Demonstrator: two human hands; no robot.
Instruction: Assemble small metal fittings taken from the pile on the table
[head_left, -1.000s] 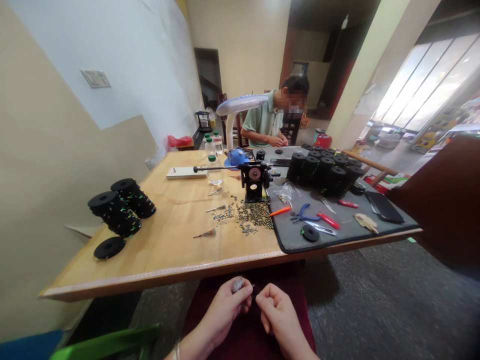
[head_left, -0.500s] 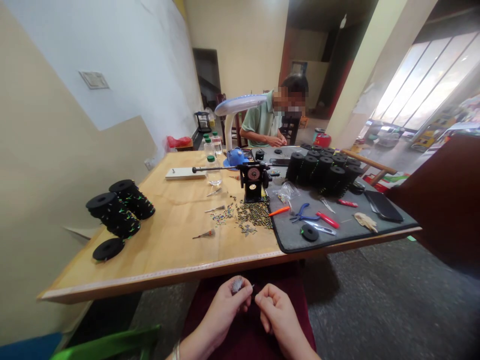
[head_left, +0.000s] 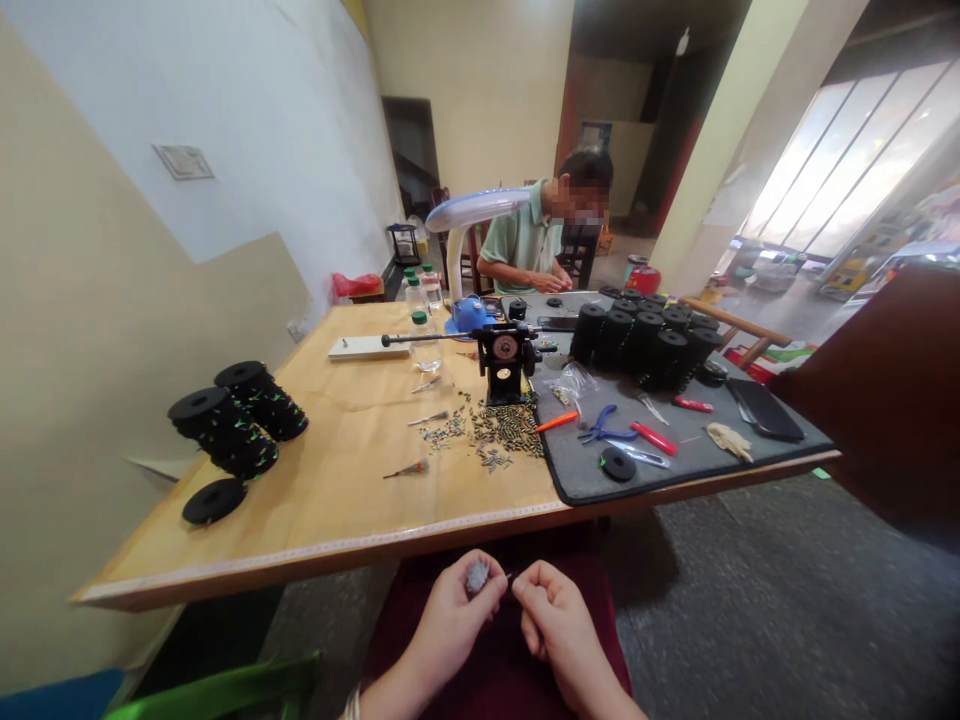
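Green-capped bottle (head_left: 425, 345) of clear liquid, well beyond the hands (head_left: 454, 625) (head_left: 562, 625)

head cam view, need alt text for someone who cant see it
Two bare hands work over a dark red cloth, the left hand holding a small grey tuft beside the pinching right hand. Beyond them, a wooden table carries black spools, a small black winding machine, scattered small pieces and a grey mat; a person sits working at the far end.
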